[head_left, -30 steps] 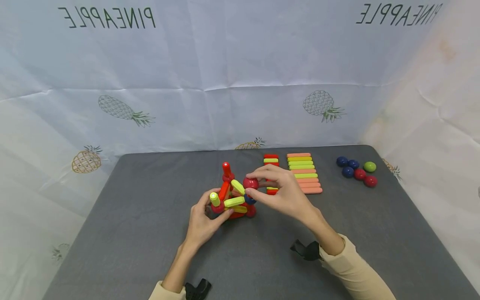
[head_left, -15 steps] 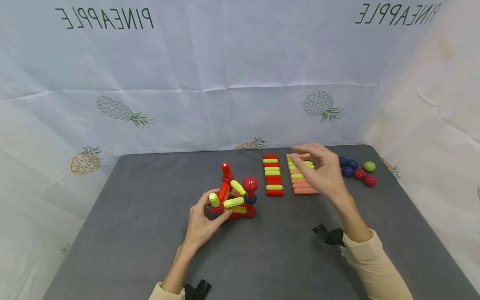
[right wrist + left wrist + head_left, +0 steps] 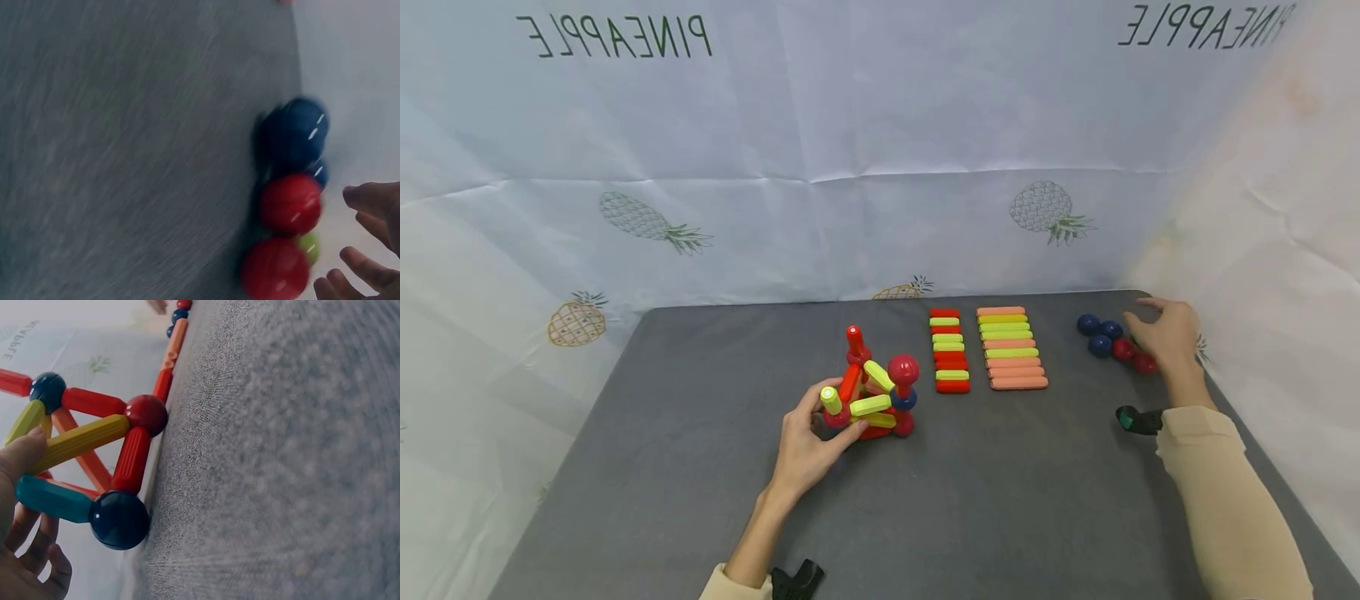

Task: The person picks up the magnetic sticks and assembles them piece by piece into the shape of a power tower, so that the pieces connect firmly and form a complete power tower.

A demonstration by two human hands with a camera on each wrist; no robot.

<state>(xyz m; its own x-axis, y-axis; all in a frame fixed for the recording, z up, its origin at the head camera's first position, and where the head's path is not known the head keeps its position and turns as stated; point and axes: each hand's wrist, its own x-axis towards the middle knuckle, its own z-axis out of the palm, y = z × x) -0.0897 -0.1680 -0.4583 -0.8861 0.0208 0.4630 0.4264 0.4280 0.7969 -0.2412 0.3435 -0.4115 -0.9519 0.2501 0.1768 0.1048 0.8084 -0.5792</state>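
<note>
In the head view my left hand [image 3: 805,450] grips the near left corner of a building model made of rods and balls [image 3: 870,406]. The left wrist view shows my thumb against a yellow rod [image 3: 87,440], beside a teal rod [image 3: 53,499] and a dark blue ball [image 3: 120,520]. A red ball [image 3: 903,370] tops the model's right upright. Far right, my right hand [image 3: 1171,337] hovers over loose balls with fingers apart, holding nothing. In the right wrist view its fingers are close to a green ball [image 3: 310,246], partly hidden behind red balls [image 3: 290,204].
Two columns of rods lie behind the model: short red and yellow rods [image 3: 951,356], and longer orange and yellow-green rods [image 3: 1012,353]. Dark blue balls [image 3: 1100,346] sit left of my right hand. The grey table [image 3: 985,500] meets a hanging cloth [image 3: 820,242] at the back.
My right hand let go of the red ball on top of the model and swept right, past the rods, to the loose balls. My left hand keeps its grip on the model.
</note>
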